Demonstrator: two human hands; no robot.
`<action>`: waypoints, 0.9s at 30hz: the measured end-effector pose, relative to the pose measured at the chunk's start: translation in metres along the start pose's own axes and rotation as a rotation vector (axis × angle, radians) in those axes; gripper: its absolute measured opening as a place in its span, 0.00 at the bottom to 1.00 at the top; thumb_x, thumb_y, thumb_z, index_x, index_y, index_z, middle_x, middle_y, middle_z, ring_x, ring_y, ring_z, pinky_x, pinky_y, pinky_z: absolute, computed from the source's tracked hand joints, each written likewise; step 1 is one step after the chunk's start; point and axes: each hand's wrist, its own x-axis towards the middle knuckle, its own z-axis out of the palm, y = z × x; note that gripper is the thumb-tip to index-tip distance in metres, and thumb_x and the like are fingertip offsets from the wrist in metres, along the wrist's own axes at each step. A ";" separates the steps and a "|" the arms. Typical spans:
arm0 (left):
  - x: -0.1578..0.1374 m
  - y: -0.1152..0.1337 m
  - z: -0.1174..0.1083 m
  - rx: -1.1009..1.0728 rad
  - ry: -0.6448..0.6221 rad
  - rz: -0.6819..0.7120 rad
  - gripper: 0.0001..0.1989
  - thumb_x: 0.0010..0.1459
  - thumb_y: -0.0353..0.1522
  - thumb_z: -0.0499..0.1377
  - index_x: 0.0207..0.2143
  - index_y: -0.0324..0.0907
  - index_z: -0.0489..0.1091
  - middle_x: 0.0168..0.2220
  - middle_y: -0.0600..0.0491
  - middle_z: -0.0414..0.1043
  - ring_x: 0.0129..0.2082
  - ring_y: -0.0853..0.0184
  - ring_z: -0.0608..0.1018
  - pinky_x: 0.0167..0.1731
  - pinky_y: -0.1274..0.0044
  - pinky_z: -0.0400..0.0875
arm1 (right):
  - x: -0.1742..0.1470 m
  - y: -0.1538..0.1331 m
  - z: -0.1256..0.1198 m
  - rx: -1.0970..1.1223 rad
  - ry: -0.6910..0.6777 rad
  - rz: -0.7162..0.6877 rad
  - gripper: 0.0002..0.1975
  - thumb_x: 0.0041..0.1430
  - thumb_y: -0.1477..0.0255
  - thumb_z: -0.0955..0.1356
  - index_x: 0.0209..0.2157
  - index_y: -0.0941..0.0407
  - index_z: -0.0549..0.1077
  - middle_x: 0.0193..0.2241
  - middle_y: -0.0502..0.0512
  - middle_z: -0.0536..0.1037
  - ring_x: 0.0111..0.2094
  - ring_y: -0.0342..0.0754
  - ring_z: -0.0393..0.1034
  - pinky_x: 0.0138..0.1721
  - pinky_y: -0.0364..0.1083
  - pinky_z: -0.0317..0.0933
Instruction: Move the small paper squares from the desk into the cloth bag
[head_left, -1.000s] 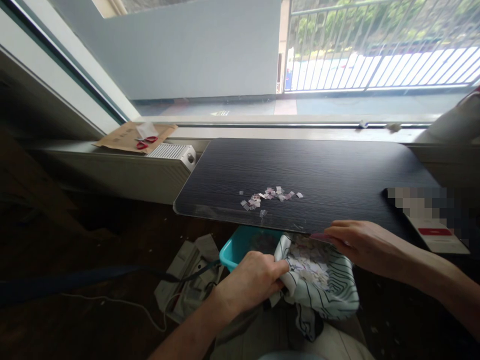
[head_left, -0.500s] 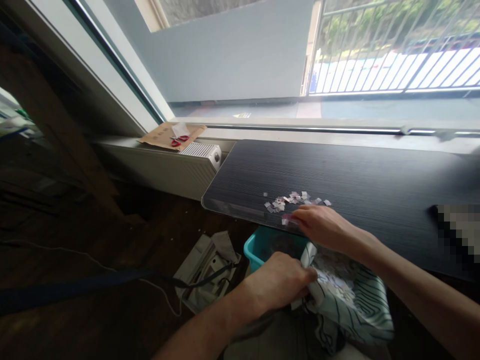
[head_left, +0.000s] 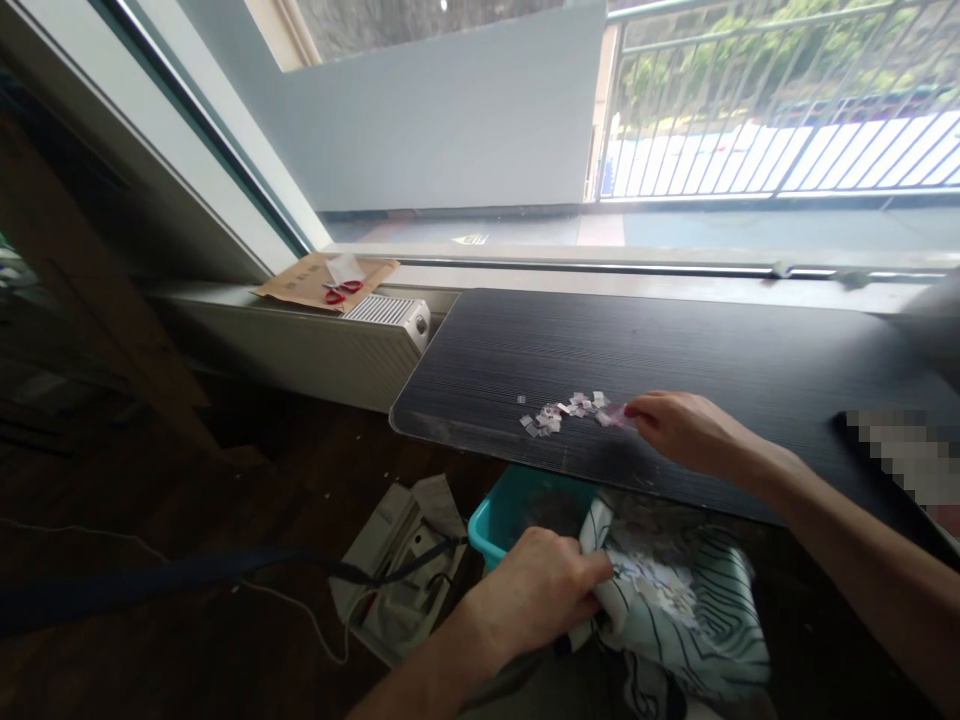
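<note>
My left hand [head_left: 540,580] grips the upper edge of a white cloth with dark stripes [head_left: 697,650], its fingers wrapped round the fabric. Many small white pieces [head_left: 660,585] lie in the hollow of this cloth, below the table's front edge. Over the dark table top my right hand [head_left: 667,420] pinches a thin, pinkish see-through strip [head_left: 617,413], whose exact kind I cannot make out. Its end touches or nearly touches a loose scatter of small clear and whitish squares [head_left: 547,418] on the table [head_left: 480,350].
A teal bin [head_left: 484,530] stands beside the cloth, under the table edge. Left of it on the floor is an open white box [head_left: 397,570] with a strap across it. Red-handled scissors [head_left: 343,291] rest on a brown envelope [head_left: 300,280] above the radiator [head_left: 390,320].
My right hand has moved back from the table's front edge to the right end of the scatter, still pinching the strip. Squares near the edge are gone from there. My left hand keeps its hold.
</note>
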 end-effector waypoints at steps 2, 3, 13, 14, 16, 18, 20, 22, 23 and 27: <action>-0.005 0.000 0.002 0.009 0.009 -0.022 0.05 0.60 0.34 0.58 0.37 0.44 0.70 0.30 0.55 0.74 0.29 0.66 0.76 0.28 0.80 0.66 | -0.003 -0.002 -0.002 0.040 -0.032 -0.040 0.16 0.61 0.70 0.58 0.36 0.53 0.77 0.32 0.53 0.80 0.32 0.48 0.72 0.32 0.43 0.57; -0.007 0.000 0.003 0.012 0.011 -0.033 0.05 0.60 0.34 0.58 0.37 0.44 0.70 0.30 0.55 0.74 0.29 0.66 0.76 0.28 0.80 0.66 | -0.003 -0.002 -0.004 0.051 -0.030 -0.035 0.16 0.60 0.70 0.58 0.36 0.52 0.77 0.32 0.52 0.80 0.32 0.47 0.72 0.32 0.43 0.57; -0.015 -0.001 0.008 -0.006 -0.022 -0.081 0.04 0.61 0.34 0.57 0.38 0.43 0.70 0.31 0.54 0.74 0.31 0.63 0.77 0.30 0.78 0.68 | -0.001 0.018 -0.015 -0.006 -0.037 0.138 0.15 0.57 0.68 0.60 0.35 0.51 0.79 0.29 0.53 0.80 0.30 0.49 0.72 0.29 0.43 0.56; -0.014 -0.001 0.008 -0.007 -0.025 -0.081 0.05 0.61 0.34 0.57 0.38 0.43 0.70 0.31 0.54 0.74 0.31 0.63 0.77 0.31 0.78 0.68 | -0.002 0.018 -0.016 0.005 -0.025 0.141 0.15 0.57 0.68 0.60 0.35 0.51 0.79 0.30 0.53 0.80 0.30 0.49 0.72 0.30 0.43 0.56; -0.012 -0.001 0.008 -0.007 -0.030 -0.076 0.04 0.61 0.34 0.57 0.38 0.43 0.70 0.31 0.53 0.74 0.31 0.63 0.77 0.31 0.78 0.68 | -0.001 0.015 -0.018 0.032 0.010 0.125 0.16 0.57 0.68 0.60 0.36 0.51 0.79 0.31 0.52 0.81 0.31 0.48 0.72 0.31 0.43 0.57; -0.011 -0.001 0.008 -0.006 -0.033 -0.065 0.04 0.61 0.33 0.58 0.38 0.43 0.70 0.31 0.53 0.74 0.31 0.63 0.77 0.31 0.78 0.67 | 0.004 0.010 -0.017 0.056 0.033 0.082 0.16 0.58 0.69 0.60 0.38 0.52 0.79 0.33 0.52 0.81 0.33 0.48 0.72 0.32 0.42 0.58; -0.010 0.000 0.008 -0.002 -0.036 -0.056 0.04 0.61 0.33 0.58 0.38 0.43 0.70 0.31 0.53 0.74 0.31 0.63 0.77 0.30 0.78 0.67 | 0.012 0.006 -0.014 0.064 0.030 0.035 0.17 0.58 0.69 0.59 0.38 0.53 0.78 0.35 0.53 0.81 0.35 0.48 0.72 0.33 0.42 0.58; -0.011 0.001 0.008 -0.003 -0.033 -0.054 0.04 0.61 0.33 0.58 0.38 0.43 0.70 0.31 0.53 0.74 0.31 0.63 0.77 0.30 0.78 0.67 | 0.019 0.005 -0.011 0.045 0.006 0.027 0.17 0.58 0.70 0.58 0.38 0.54 0.78 0.36 0.54 0.81 0.35 0.48 0.72 0.33 0.42 0.58; -0.011 0.001 0.008 -0.005 -0.029 -0.056 0.04 0.61 0.33 0.58 0.38 0.43 0.70 0.31 0.53 0.74 0.31 0.63 0.77 0.30 0.78 0.67 | 0.021 0.006 -0.011 0.025 -0.008 0.041 0.17 0.58 0.70 0.58 0.37 0.54 0.78 0.35 0.54 0.81 0.35 0.48 0.72 0.33 0.42 0.57; -0.012 0.001 0.008 -0.013 -0.022 -0.064 0.04 0.61 0.33 0.58 0.38 0.43 0.70 0.31 0.53 0.74 0.30 0.63 0.77 0.29 0.78 0.67 | 0.022 0.012 -0.011 -0.035 -0.028 0.101 0.18 0.58 0.69 0.58 0.36 0.53 0.79 0.33 0.55 0.81 0.33 0.49 0.72 0.31 0.43 0.57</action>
